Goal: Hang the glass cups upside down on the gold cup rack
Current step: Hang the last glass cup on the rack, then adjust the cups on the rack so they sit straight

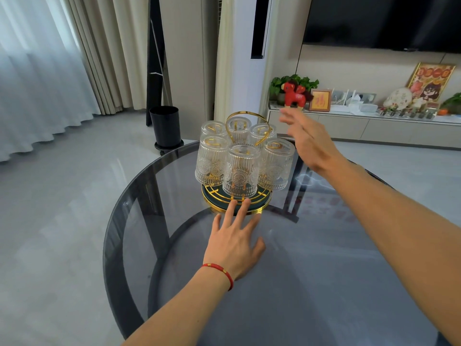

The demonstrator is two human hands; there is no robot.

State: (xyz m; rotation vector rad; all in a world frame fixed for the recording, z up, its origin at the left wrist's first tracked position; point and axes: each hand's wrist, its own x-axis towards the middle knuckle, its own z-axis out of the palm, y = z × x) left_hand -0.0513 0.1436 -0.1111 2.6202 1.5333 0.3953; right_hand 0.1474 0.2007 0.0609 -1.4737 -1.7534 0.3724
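Note:
The gold cup rack (259, 211), with a dark round base and a looped gold handle (249, 114), stands on the far part of the round table. Several ribbed glass cups (240, 171) hang upside down on its pegs all around. My left hand (237, 239) lies flat on the table with fingers spread, its fingertips touching the rack's front rim. My right hand (308, 143) hovers open in the air just right of the rack, close to the right cup (275, 167) but apart from it, slightly blurred.
The round smoked-glass table (324, 270) has a lower shelf showing through it. Beyond it stand a black bin (165, 123), a white floor unit (242, 58) and a low cabinet (374, 126) with ornaments. Curtains hang at the left.

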